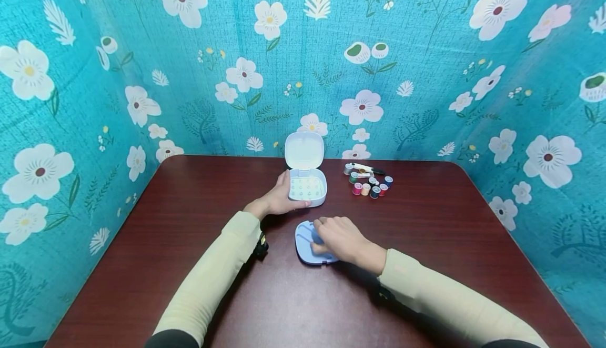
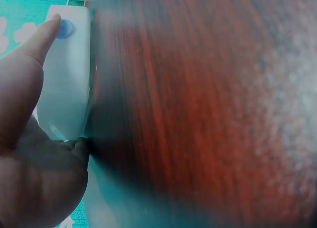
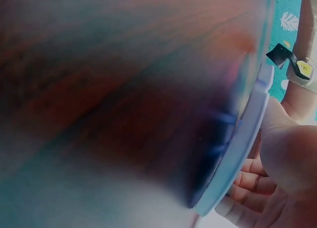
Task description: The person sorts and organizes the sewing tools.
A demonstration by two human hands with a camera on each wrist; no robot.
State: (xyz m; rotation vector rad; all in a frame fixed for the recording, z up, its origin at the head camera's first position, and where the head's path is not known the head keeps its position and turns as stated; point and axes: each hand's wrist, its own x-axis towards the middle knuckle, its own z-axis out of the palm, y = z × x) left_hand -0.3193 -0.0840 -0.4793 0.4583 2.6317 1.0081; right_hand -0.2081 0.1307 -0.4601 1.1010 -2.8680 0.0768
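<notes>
In the head view, a small white-and-pale-blue sewing box [image 1: 322, 196] stands on the table with its lid [image 1: 304, 149] raised. A patterned, light-coloured bottom shows inside. My left hand [image 1: 278, 195] grips the box from the left, its thumb along the front wall; the left wrist view shows the thumb near a round bluish spot on the white box wall [image 2: 67, 84]. Nearer me lies a shallow blue tray [image 1: 305, 253] with moulded grooves. Over its right part is my right hand [image 1: 344, 237], fingers loosely bent and thumb apart, with no held thing visible. The palm hides much of the tray.
Right of the box lies a group of several thread spools [image 1: 375, 191] in various colours. Behind them is a slim white-and-black tool [image 1: 366, 168]. A floral curtain [image 1: 218, 32] surrounds the far and side edges of the dark red wooden table [image 1: 199, 179].
</notes>
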